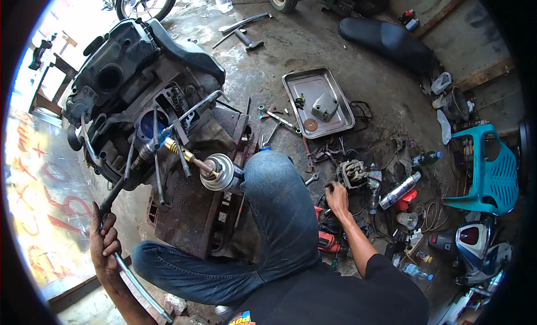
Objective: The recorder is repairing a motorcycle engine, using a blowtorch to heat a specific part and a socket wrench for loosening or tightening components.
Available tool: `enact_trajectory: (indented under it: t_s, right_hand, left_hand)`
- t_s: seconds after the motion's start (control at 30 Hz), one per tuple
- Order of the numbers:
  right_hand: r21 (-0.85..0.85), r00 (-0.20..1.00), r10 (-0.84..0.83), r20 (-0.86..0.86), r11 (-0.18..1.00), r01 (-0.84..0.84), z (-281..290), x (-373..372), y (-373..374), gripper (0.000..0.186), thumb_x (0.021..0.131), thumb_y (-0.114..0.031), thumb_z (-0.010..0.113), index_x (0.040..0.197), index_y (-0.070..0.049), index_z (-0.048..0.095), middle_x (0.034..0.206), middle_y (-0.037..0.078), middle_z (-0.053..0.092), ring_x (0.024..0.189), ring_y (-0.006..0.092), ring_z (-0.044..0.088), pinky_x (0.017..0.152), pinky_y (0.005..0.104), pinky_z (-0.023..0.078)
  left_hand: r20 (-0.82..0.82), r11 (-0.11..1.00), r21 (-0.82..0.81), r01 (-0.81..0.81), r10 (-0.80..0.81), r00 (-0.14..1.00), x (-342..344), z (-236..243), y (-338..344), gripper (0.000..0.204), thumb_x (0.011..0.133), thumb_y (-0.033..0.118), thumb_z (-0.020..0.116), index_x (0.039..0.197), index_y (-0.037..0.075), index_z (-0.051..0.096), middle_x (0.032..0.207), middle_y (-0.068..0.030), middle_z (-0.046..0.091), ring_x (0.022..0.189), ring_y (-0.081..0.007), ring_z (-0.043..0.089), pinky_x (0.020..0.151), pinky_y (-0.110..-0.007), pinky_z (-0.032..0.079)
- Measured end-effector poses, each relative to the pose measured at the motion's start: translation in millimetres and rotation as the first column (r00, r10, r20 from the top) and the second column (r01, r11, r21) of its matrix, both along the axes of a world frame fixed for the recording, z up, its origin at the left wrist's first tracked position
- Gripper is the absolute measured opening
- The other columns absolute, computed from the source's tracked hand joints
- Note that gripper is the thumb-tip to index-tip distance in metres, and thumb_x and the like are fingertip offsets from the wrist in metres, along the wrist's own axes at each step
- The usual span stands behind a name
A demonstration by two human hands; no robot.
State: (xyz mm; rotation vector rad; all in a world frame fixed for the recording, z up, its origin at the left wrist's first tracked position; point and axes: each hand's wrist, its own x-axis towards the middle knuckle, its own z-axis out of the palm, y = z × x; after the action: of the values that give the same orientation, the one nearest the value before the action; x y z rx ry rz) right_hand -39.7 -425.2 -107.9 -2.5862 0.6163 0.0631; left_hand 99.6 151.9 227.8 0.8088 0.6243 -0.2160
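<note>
While the left hand [106, 244] wraps its fingers firmly around a long bar [113, 194] at the left of the frame, that bar runs from the lower edge, bright metal below and dark above, up toward the partly stripped scooter engine [131, 98] in the upper left. It looks stiff and fairly heavy, perhaps slick if oily; the dark section should give the surer hold. Left of centre, a brass torch nozzle [186, 155] points at the engine with a blue flame at its tip. Its gas canister [221, 172], partly hidden by the denim knee [274, 182], is probably light and best held by its body, since the brass may be hot. Right of centre, the right hand [337, 201] bends beside a metal engine part [352, 173]; whether its fingers pinch anything cannot be told. Just below lies a red power tool [328, 242].
</note>
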Motion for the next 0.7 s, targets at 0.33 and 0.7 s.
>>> enact_trajectory:
  t_s: [0.33, 0.7]
  right_hand:
    - [0.047, 0.996, -0.075, 0.054, 0.996, 0.073, 16.1, -12.3, 5.3, 0.021, 0.087, -0.012, 0.058, 0.101, 0.003, 0.062, 0.103, 0.024, 0.062, 0.097, 0.0431, 0.06, 0.084, 0.0469, 0.048]
    - [0.039, 0.961, -0.207, 0.184, 0.978, 0.203, 30.4, -57.5, 21.1, 0.018, 0.091, -0.01, 0.05, 0.101, 0.002, 0.06, 0.099, 0.022, 0.059, 0.094, 0.0421, 0.059, 0.082, 0.0462, 0.046]
  left_hand:
    - [0.014, 0.972, 0.216, -0.088, 0.087, 0.996, -2.7, -8.4, -3.5, 0.026, 0.103, 0.034, 0.046, 0.089, 0.012, 0.045, 0.064, 0.0067, 0.025, 0.037, 0.0011, 0.017, 0.025, -0.015, 0.014]
    - [0.011, 0.988, 0.146, -0.058, 0.057, 0.998, -4.3, -7.0, -4.0, 0.021, 0.105, 0.03, 0.043, 0.098, 0.011, 0.047, 0.067, 0.006, 0.026, 0.038, 0.0016, 0.018, 0.026, -0.014, 0.013]
